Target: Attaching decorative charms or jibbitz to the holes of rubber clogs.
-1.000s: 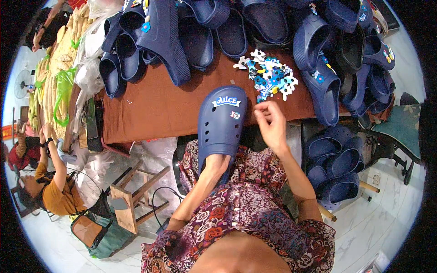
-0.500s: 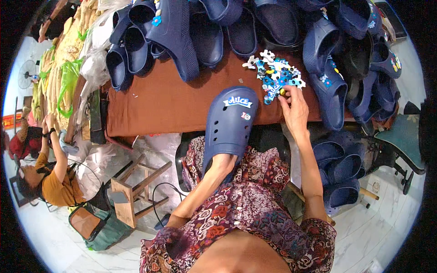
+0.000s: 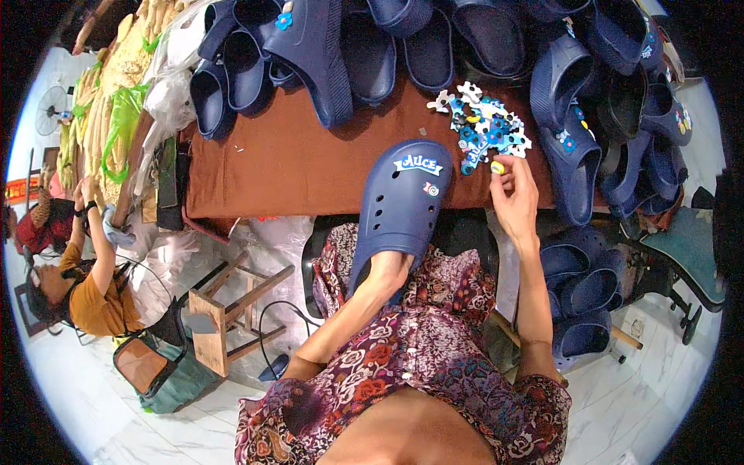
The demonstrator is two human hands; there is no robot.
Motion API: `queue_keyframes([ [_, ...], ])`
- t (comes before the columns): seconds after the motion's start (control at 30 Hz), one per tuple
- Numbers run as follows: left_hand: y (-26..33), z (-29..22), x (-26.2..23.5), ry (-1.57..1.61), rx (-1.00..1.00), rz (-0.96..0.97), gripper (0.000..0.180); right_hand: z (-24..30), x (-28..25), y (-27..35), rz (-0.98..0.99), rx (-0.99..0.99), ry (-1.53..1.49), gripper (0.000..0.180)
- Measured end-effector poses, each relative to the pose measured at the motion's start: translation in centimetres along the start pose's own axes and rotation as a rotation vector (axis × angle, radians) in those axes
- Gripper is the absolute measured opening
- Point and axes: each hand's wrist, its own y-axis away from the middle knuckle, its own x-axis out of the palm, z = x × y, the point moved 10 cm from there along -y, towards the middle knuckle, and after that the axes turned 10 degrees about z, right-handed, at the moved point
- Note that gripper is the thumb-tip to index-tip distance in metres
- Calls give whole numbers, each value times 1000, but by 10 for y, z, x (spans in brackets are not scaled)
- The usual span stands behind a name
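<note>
A navy blue clog [image 3: 403, 205] is held toe-up at the table's front edge, above my lap. My left hand [image 3: 390, 270] reaches into its foot opening and holds it from inside; the fingers are hidden there. On the clog's upper sit a white-and-blue lettered shoe charm [image 3: 418, 163] and a small candy-shaped charm [image 3: 431, 189]; its other holes are bare. Right of the clog, my right hand [image 3: 517, 200] pinches a small yellow-and-white shoe charm [image 3: 497, 167] between thumb and fingertips. Just beyond lies a pile of loose charms [image 3: 496, 128], mostly blue, white and black.
Several navy clogs [image 3: 372, 58] line the back of the brown-covered table [image 3: 287, 170]; more stand at the right [image 3: 572, 167] and below it [image 3: 581, 291]. A wooden stool [image 3: 211, 333] stands at lower left. Another person [image 3: 97, 294] works at the far left beside a pale heap.
My right hand has drawn back slightly from the pile, with the yellow-and-white charm now showing in its fingers. The whole view has shifted a little; the clog stays on my left hand.
</note>
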Motion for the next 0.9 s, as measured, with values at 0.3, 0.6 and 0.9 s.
queue_keyframes([
  [0.3,-2,1,1,45,67,16,38,59,60,41,516,-84,-703,27],
  [0.6,-10,-8,4,15,232,139,36,42,78,40,518,-6,-827,24],
  [0.9,-11,-3,-12,-39,307,104,40,35,82,40,513,15,-947,20],
])
